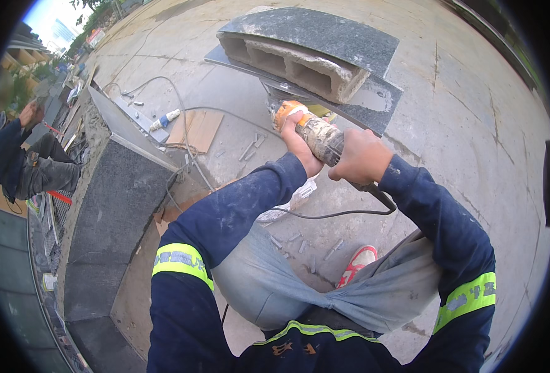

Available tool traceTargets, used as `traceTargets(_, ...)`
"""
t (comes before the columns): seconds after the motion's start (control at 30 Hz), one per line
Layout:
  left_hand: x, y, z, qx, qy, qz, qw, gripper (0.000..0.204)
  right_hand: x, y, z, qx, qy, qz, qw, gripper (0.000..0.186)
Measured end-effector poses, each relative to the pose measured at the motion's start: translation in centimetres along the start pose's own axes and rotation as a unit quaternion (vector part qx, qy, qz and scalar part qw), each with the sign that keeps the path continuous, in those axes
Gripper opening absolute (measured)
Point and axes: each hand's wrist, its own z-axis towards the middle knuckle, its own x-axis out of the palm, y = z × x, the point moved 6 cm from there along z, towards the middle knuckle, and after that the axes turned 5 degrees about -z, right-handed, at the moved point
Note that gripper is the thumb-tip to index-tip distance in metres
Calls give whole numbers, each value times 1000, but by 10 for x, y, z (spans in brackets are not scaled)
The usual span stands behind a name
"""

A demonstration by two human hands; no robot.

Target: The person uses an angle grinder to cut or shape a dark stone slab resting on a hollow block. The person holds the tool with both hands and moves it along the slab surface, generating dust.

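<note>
An angle grinder (318, 135), with an orange head and a dusty, worn body, is held in both hands. My left hand (301, 147) wraps around the front of its body, thumb on top near the head. Around the rear end, where the cable comes out, my right hand (363, 156) is closed. The grinder's head is by the near edge of a dark stone slab (374, 99); its disc is blurred, and I cannot tell whether it touches the stone. On that slab rests a hollow concrete block (287, 65), with another dark slab (312, 34) lying across it.
A grey cable (343, 215) loops from the grinder toward the left. A blue-and-white plug connector (165, 119) lies by a tan tile (197, 130). Left stands a low wall faced with dark stone (116, 199); beyond it is another person (23, 152). Small offcuts (334, 250) litter the concrete near my shoe (357, 262).
</note>
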Motion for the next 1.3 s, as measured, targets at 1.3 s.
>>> traceTargets(1.3, -15, -43, 42, -1, 23, 6, 1000, 55, 4, 21, 50, 1, 11, 15, 1000, 53)
